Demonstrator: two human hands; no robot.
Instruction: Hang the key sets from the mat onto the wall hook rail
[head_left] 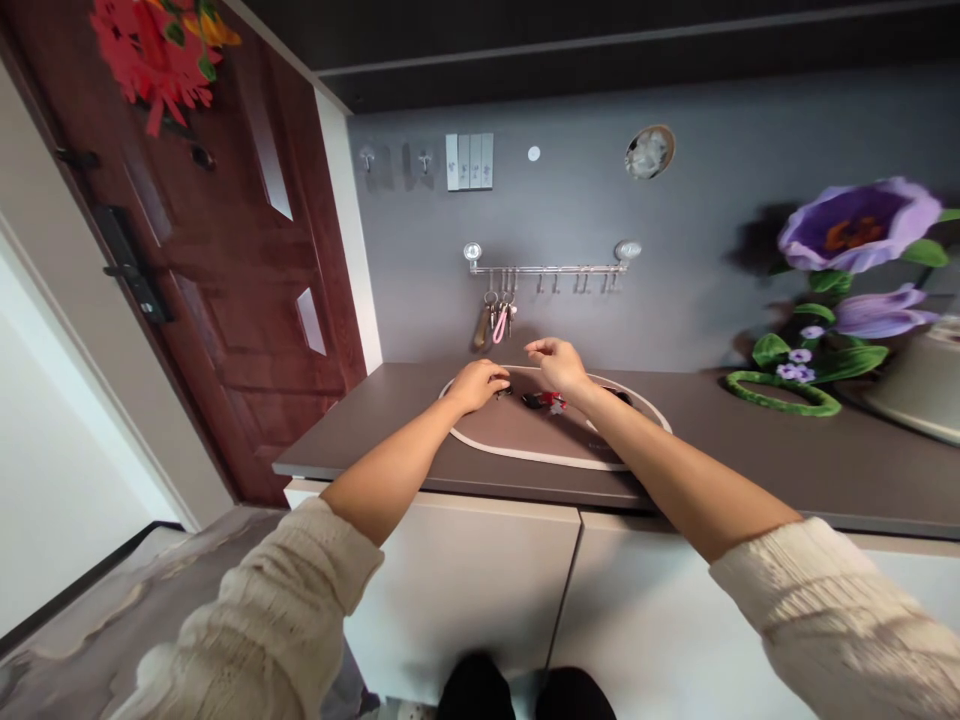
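My left hand [477, 385] rests low over the left part of a brown mat with a pale rim [525, 456]. Its fingers curl down onto a small dark metallic item [504, 392], mostly covered by the fingertips. Raised above the mat, my right hand [556, 362] points its loosely bent fingers left, and nothing shows between them. Below it on the mat lies a black and red trinket with a star charm [553, 402]. Another dark item [621, 397] sits partly behind my right forearm. Several keys [493, 318] with a pink strap hang close above both hands.
A clear hook rail [555, 270] is fixed to the grey wall by two suction cups. Purple artificial flowers [859, 235] and a pale lampshade [926, 380] stand on the right of the countertop [720, 440]. The red-brown door [247, 250] is at left.
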